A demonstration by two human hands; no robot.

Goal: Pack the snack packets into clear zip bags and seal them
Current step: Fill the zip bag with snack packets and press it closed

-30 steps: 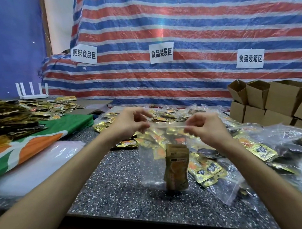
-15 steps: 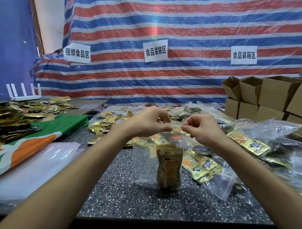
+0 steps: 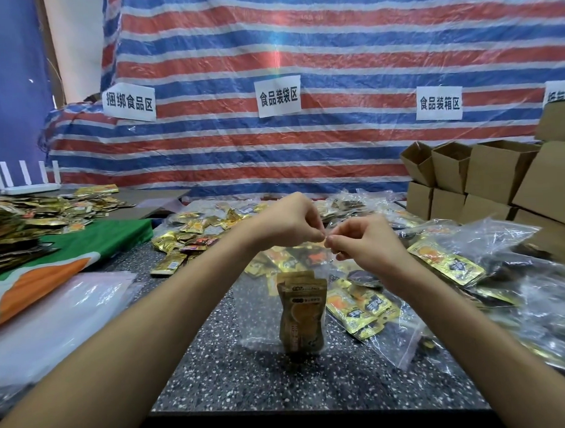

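Spreading away from the person, the dark speckled table (image 3: pixel 248 384) carries heaps of loose gold packets (image 3: pixel 183 239) out at 11 o'clock and filled bags (image 3: pixel 487 258) at 2 o'clock. Over its middle hangs the clear zip bag (image 3: pixel 257 314). I cannot tell whether its bottom rests on the tabletop or sits just above it. Inside it a small stack of snack packets (image 3: pixel 302 315) stands upright, long side running 12 to 6.

Both hands are up at the bag's mouth. The left hand (image 3: pixel 286 225) comes in from 9 o'clock and the right hand (image 3: pixel 367 243) from 3 o'clock. Their fingertips meet at one spot, thumb and forefinger of each pinched down on the bag's top edge, the two pinches touching or nearly so. From that spot the bag and its packets lie below, at about 6 o'clock and a shade to the left.

What matters next, as I read it, is the zip strip. It should run crosswise, 9 to 3, level with the pinch, but it is hidden from me behind the hands. Neither hand is nearer, since both sit on it. I cannot tell whether it is pressed closed along its whole length, so a slide of each pinch outward to its own corner looks called for.
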